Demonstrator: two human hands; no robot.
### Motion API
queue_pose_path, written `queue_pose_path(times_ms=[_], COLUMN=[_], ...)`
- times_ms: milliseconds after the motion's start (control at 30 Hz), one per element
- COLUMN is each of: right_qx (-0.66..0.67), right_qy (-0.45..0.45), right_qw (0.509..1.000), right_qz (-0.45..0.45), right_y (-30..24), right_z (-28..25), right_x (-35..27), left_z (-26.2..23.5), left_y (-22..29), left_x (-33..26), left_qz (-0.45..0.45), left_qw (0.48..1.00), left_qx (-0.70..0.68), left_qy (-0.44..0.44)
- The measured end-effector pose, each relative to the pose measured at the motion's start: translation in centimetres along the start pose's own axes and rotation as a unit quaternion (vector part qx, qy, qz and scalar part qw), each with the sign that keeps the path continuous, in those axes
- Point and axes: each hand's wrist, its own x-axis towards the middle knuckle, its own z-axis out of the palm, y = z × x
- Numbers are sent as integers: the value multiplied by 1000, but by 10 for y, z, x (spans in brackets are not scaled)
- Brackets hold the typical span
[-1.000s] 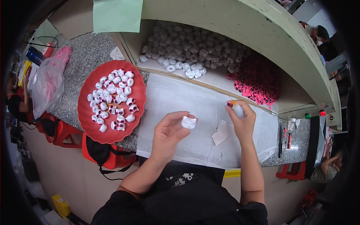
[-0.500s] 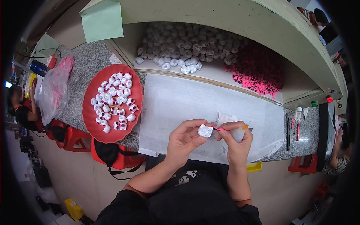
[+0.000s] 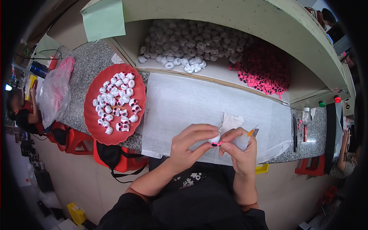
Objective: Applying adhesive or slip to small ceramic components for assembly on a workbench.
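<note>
Over the white paper sheet (image 3: 184, 111), my left hand (image 3: 186, 147) pinches a small white cat-head figure (image 3: 214, 139) between thumb and fingers. A pink, glasses-shaped piece with black lenses (image 3: 217, 144) lies against the figure's near side, gripped at one end by the thumb and finger of my right hand (image 3: 243, 155). That same hand also keeps a translucent squeeze bottle (image 3: 242, 142) with an orange-yellow, needle-like tip (image 3: 251, 132) tucked in its grip. Just beyond the fingers, a crumpled white tissue (image 3: 231, 121) rests on the sheet.
At left, a red scalloped tray (image 3: 90, 119) holds several white figures with pink-and-black pieces. The shelf behind bears heaps of white figures (image 3: 180, 42) and pink pieces (image 3: 264, 73). Thin tools (image 3: 295, 134) lie at right; a plastic bag (image 3: 55, 96) sits far left.
The figure has turned so its front no longer faces up, and the pink piece has come from beside it to against it. My right hand has moved slightly nearer me.
</note>
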Motion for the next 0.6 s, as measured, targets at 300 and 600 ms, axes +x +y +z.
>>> queue_pose_path(times_ms=[300, 600], right_qx=[-53, -75], right_qy=[25, -4], right_qw=[998, 996], right_qz=[-25, -53], right_y=[-1, -3], right_z=[7, 12], right_x=[-1, -4], left_z=[1, 0], left_y=[-3, 4], left_x=[-4, -4], left_qz=[-15, -110], left_qw=[996, 941], left_qx=[-85, -320], left_qy=[2, 2])
